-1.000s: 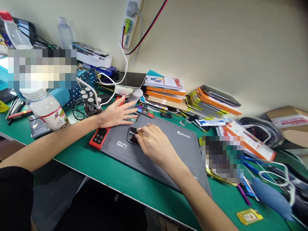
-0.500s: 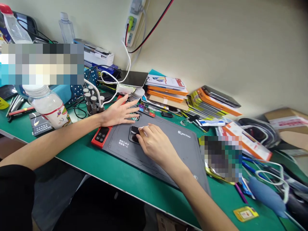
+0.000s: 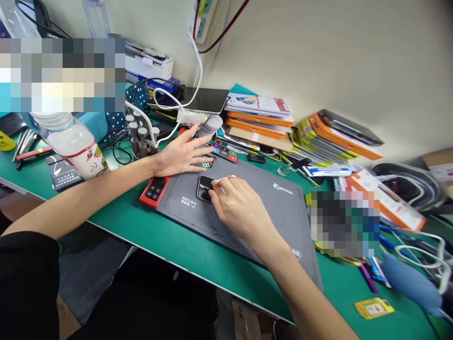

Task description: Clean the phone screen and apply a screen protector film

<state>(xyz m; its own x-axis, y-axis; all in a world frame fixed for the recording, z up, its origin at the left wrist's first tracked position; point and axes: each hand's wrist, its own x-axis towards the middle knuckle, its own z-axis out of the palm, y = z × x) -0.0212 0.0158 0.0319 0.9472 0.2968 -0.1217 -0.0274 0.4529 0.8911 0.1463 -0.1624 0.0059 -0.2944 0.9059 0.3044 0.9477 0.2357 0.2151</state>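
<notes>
Since the earlier frame, camera view had tipped downward, the power strip (image 3: 204, 26) slipping further past the top edge; both hands kept nearly the same places over the grey mat (image 3: 283, 208). Left hand (image 3: 182, 157): empty and splayed, fingers spread near the mat's red control panel (image 3: 155, 192); whether the palm rested on anything could not be told. Right hand (image 3: 240, 205): fingers curled at the right end of a small dark device (image 3: 204, 188), which lay on the mat just beside some white print. Grasp or mere press could not be told (knuckles hid the contact). Surroundings on the green desk (image 3: 198, 252): labelled bottle (image 3: 78, 151) beside the left forearm, orange-edged boxes (image 3: 262, 125) stacked behind the mat, yellow packet (image 3: 374, 308) right of the right forearm.
</notes>
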